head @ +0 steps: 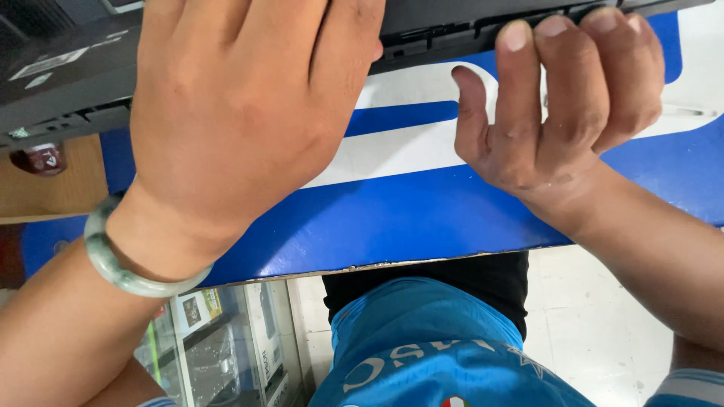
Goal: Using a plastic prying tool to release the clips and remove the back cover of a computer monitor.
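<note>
So here's the scene looking straight down: there's a black laptop (68,75) lying flat along the far edge of a blue and white table (422,218), and it seems to be bottom-side up, since you can see vents, slots and a couple of stickers rather than a lid. Both hands are on it.

The left hand (241,113) is laid palm-down over the left-middle part of the casing, fingers together and pressing flat, so it's bracing the thing, not pinching anything. There's a pale green bangle (113,260) on that wrist.

The right hand (558,105) is at the near edge of the laptop further right, fingers curled with the fingertips (516,34) hooked right at the seam of the casing, thumb free and pointing out over the table. Nothing is held between the fingers as far as I can see.

Progress-wise, my read is it's early days: the casing looks fully closed, no panel lifted, no screws or tools lying on the table in view. Looks like the edge is only just being worked at, so pretty much everything is left to do.

Below the near edge there's a glass display case (219,347) with boxed stuff inside.
</note>
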